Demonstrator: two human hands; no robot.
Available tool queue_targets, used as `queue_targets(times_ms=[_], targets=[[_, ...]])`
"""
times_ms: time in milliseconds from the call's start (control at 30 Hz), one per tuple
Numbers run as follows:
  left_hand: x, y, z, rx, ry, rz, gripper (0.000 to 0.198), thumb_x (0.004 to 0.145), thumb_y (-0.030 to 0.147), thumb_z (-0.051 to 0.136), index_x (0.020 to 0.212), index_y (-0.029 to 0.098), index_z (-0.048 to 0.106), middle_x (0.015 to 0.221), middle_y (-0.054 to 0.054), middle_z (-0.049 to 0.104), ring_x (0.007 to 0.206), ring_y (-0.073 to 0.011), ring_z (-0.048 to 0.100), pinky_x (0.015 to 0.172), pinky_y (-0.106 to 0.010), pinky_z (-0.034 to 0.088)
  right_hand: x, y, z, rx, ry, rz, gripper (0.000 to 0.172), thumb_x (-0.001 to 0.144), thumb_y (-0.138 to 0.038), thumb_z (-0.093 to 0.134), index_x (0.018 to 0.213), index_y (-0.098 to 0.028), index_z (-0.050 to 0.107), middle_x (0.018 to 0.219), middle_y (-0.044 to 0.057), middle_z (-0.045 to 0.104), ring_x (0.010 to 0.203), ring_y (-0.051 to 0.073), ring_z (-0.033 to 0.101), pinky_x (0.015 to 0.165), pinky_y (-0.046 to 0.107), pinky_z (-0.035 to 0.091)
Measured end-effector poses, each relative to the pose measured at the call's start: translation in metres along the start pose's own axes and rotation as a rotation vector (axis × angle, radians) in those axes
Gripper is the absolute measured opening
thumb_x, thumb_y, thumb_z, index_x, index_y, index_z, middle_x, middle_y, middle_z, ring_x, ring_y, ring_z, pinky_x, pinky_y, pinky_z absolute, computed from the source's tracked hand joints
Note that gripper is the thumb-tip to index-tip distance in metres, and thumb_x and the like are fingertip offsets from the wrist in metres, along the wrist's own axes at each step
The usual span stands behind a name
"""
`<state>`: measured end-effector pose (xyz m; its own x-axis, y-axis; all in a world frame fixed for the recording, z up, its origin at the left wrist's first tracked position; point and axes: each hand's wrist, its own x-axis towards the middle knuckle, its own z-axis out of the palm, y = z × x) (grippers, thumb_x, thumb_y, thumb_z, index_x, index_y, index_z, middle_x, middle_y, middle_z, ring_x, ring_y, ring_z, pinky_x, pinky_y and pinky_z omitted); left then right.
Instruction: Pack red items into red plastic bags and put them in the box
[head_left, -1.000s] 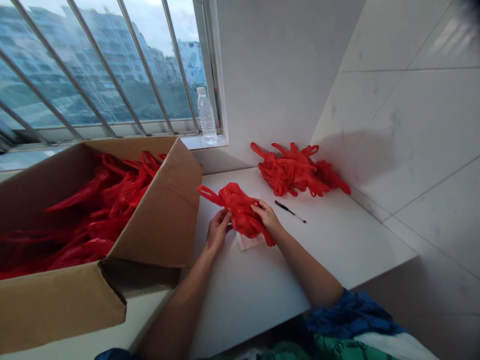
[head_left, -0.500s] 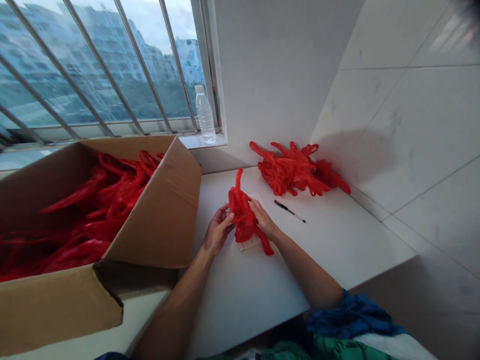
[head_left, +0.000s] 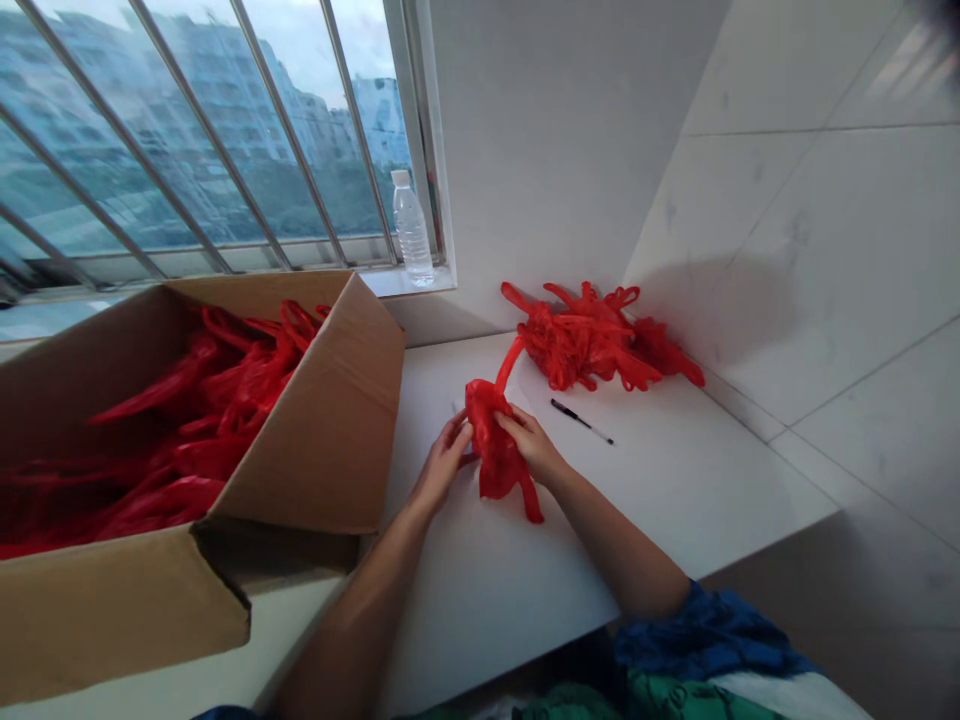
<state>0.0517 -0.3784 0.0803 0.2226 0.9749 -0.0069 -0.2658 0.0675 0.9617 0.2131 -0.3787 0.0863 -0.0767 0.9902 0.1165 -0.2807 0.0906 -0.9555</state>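
A crumpled red plastic bag (head_left: 495, 445) is held between both hands over the white table. My left hand (head_left: 444, 460) grips its left side, fingers partly behind it. On the opposite side, my right hand (head_left: 531, 440) pinches the bag with the thumb in front. One strip of the bag sticks up toward the back and another hangs down at the front right. Behind it, a pile of red plastic bags (head_left: 592, 335) lies against the wall. A pen (head_left: 581, 421) rests to the right of my right hand.
At the left stands an open cardboard box (head_left: 315, 420) holding more red bags (head_left: 217, 390). A clear water bottle (head_left: 412, 230) is on the windowsill beside the barred window. The white table (head_left: 675, 480) meets a tiled wall on the right.
The red bag has been turned and reshaped in my hands. Its upper strip now leans right, toward the pile, and the paper seen under it before is mostly covered.
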Motion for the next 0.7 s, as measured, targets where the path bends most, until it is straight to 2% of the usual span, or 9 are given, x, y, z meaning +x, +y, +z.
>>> queue_targets(times_ms=[67,133,267,400,500,567,700], targets=[[0.0,-0.004,0.004,0.066,-0.009,0.009,0.054,0.074,0.048,0.077,0.115,0.017,0.061,0.109,-0.009,0.067,0.095,-0.0212,0.065,0.082,-0.033,0.054,0.001,0.002,0.001,0.002,0.006,0.032,0.029,0.084,-0.046,0.061,0.098,-0.021,0.066,0.091,0.002,0.07,0.088,0.02,0.064,0.082,0.032,0.05],[0.001,-0.007,0.004,0.092,0.037,0.038,0.049,0.069,0.043,0.082,0.104,0.015,0.062,0.104,-0.009,0.069,0.092,-0.02,0.065,0.082,-0.031,0.053,0.002,0.004,0.0,-0.048,0.029,0.017,0.029,0.084,-0.046,0.062,0.097,-0.021,0.065,0.095,0.002,0.07,0.093,0.02,0.063,0.086,0.032,0.049],[0.004,-0.008,0.001,0.035,0.145,0.06,0.049,0.065,0.044,0.084,0.097,0.015,0.06,0.092,-0.005,0.07,0.081,-0.0165,0.066,0.074,-0.028,0.053,0.002,0.0,-0.003,0.021,0.017,0.044,0.034,0.087,-0.052,0.056,0.104,-0.023,0.062,0.103,0.002,0.069,0.099,0.019,0.063,0.09,0.032,0.049],[0.002,-0.002,0.002,-0.012,0.171,0.045,0.045,0.067,0.049,0.081,0.083,0.014,0.059,0.074,0.0,0.066,0.064,-0.011,0.06,0.062,-0.022,0.049,-0.001,-0.006,-0.003,-0.047,-0.039,0.003,0.032,0.083,-0.051,0.066,0.092,-0.02,0.062,0.09,0.0,0.066,0.085,0.016,0.061,0.081,0.028,0.049],[-0.002,0.001,0.005,-0.043,0.135,0.048,0.041,0.073,0.05,0.077,0.078,0.014,0.058,0.071,0.002,0.063,0.061,-0.0084,0.056,0.063,-0.02,0.049,-0.003,-0.01,-0.002,-0.101,-0.01,-0.03,0.031,0.082,-0.05,0.067,0.085,-0.02,0.06,0.079,-0.002,0.062,0.074,0.014,0.058,0.073,0.026,0.048],[-0.003,0.002,0.007,-0.048,0.108,0.055,0.038,0.076,0.049,0.075,0.082,0.015,0.06,0.077,0.0,0.065,0.065,-0.0091,0.058,0.066,-0.02,0.05,-0.004,-0.014,-0.002,-0.115,0.008,-0.059,0.032,0.082,-0.05,0.067,0.086,-0.02,0.06,0.08,-0.002,0.062,0.074,0.014,0.058,0.073,0.027,0.048],[0.001,-0.005,0.005,-0.006,0.141,0.108,0.048,0.076,0.049,0.074,0.113,0.02,0.062,0.11,-0.006,0.066,0.09,-0.0156,0.064,0.074,-0.024,0.054,-0.006,-0.027,-0.008,-0.191,0.054,-0.186,0.034,0.08,-0.047,0.071,0.1,-0.02,0.064,0.094,0.0,0.067,0.086,0.016,0.062,0.084,0.03,0.05]])
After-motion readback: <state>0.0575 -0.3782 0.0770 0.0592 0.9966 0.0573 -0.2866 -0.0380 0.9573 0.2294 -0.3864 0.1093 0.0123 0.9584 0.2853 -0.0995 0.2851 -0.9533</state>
